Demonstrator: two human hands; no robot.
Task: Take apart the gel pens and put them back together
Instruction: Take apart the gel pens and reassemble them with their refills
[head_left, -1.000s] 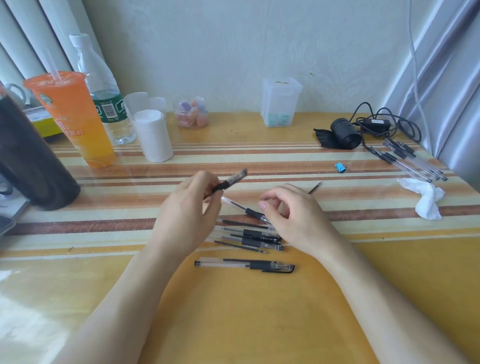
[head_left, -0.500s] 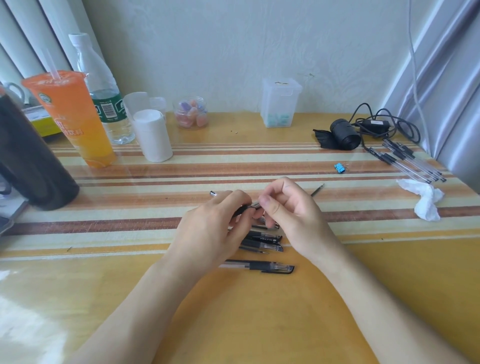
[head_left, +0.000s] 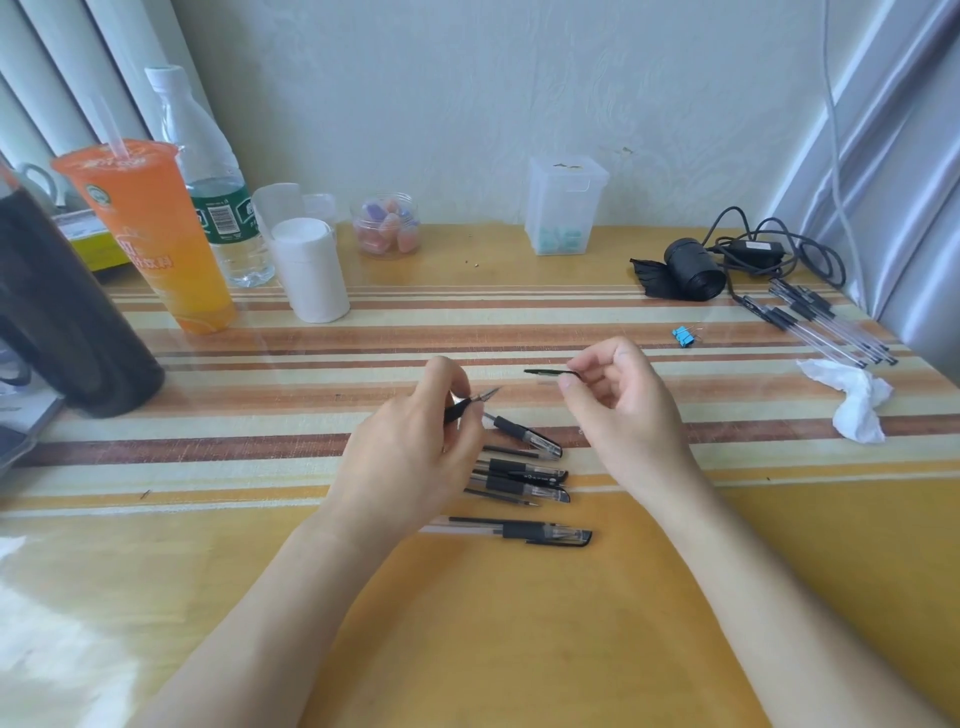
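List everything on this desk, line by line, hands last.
Dark vessel: one, black, left edge.
Drink cup: one, orange, far left.
Water bottle: one, clear, behind cup.
Canister: one, white, beside bottle.
Jar: one, clear, by wall.
Plastic box: one, clear, by wall.
Roll: one, black, far right.
Cable: one, black, behind roll.
Binder clip: one, blue, mid-right.
Tissue: one, white, right edge.
Pen bundle: several, clear, far right.
Pen pile: several, black, centre.
Left grip: one hand, holds pen front piece.
Right grip: one hand, pinches thin dark rod.
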